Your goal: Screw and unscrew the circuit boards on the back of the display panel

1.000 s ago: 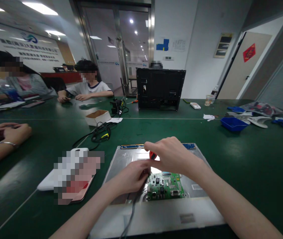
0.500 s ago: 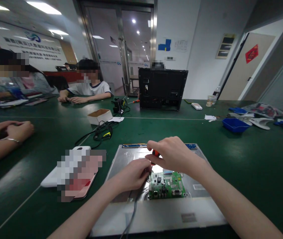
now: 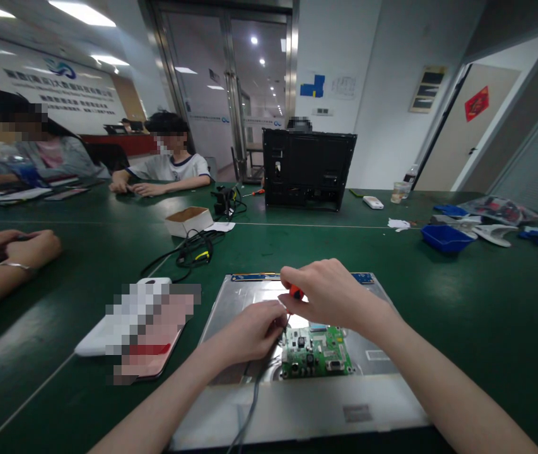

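Observation:
My right hand (image 3: 325, 293) is closed around the red-and-black handle of a screwdriver (image 3: 296, 292), held upright with its thin shaft pointing down. The shaft meets the upper left corner of a green circuit board (image 3: 316, 353). That board lies on the metal back of a flat display panel (image 3: 377, 391). Close beside the shaft, my left hand (image 3: 263, 325) is closed with its fingertips pinched at the board's corner; whatever they hold is hidden. A grey cable (image 3: 253, 403) runs from under the left hand toward the panel's near edge.
Left of the panel lie a white phone-like object (image 3: 93, 334) and a pink phone (image 3: 174, 334). Beyond them are black cables (image 3: 188, 255) and an open cardboard box (image 3: 187, 224). A black monitor housing (image 3: 309, 170) stands ahead; a blue tray (image 3: 446, 239) sits right. Another person's hands (image 3: 32, 249) rest at left.
Both hands stay in nearly the same place at the board's corner, with only a slight shift of the right hand and screwdriver. The camera view has moved very slightly.

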{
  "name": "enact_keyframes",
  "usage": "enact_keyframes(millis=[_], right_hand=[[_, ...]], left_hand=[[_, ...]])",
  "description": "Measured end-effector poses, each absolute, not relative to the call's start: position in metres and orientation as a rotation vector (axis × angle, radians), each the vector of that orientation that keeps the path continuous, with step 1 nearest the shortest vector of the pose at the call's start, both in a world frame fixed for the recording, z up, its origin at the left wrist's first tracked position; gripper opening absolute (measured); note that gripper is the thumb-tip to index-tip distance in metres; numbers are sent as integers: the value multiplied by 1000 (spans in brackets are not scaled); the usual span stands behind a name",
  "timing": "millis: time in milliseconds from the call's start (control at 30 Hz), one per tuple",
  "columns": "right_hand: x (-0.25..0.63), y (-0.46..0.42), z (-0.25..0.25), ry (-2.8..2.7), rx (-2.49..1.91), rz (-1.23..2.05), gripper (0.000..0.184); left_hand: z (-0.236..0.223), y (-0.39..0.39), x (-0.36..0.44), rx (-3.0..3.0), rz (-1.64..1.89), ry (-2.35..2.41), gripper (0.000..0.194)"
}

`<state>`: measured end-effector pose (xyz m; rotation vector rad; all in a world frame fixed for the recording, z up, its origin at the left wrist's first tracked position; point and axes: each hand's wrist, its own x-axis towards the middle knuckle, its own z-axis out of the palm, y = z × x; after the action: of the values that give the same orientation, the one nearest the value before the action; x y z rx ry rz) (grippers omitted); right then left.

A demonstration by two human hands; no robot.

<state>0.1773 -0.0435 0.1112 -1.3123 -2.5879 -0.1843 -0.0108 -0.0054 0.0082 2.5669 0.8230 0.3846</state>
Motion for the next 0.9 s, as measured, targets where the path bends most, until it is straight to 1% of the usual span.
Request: enact_keyframes(millis=[67,133,233,333,467,567,633,700,767,800,900], right_hand=[[178,-45,113,-2578,-1276,-150,11],[179,-47,114,-2579,-1232,-119,14],[180,-47,116,-2617,-1219,-92,14],[180,-45,115,-2642,-1266,-115,22],[180,-46,115,-2618,-1261,-130,13],[180,-48,116,-2606,-1217,-65,19],[181,-48,117,-2616,-1190,-26,19],[181,-48,117,-2621,-1194,-26,18],[181,-46,116,-2623,-1231,-58,22],[181,-45,115,-2623,-1249,-73,22],[180,-46,116,-2618,-1251,-84,13]], left_hand=[[7,-5,-11,2550,393,807,11],[6,-4,-11,2526,401,794,11],[4,-4,-11,2511,426,776,12],[3,-4,-11,2528,449,765,14],[3,-3,-11,2517,431,770,13],[1,-2,-11,2489,438,760,13],[1,-2,-11,2491,434,752,13],[2,-3,-11,2501,434,742,15],[4,-3,-10,2515,429,751,16],[5,-4,-10,2519,423,762,15],[5,-4,-10,2511,416,778,13]])
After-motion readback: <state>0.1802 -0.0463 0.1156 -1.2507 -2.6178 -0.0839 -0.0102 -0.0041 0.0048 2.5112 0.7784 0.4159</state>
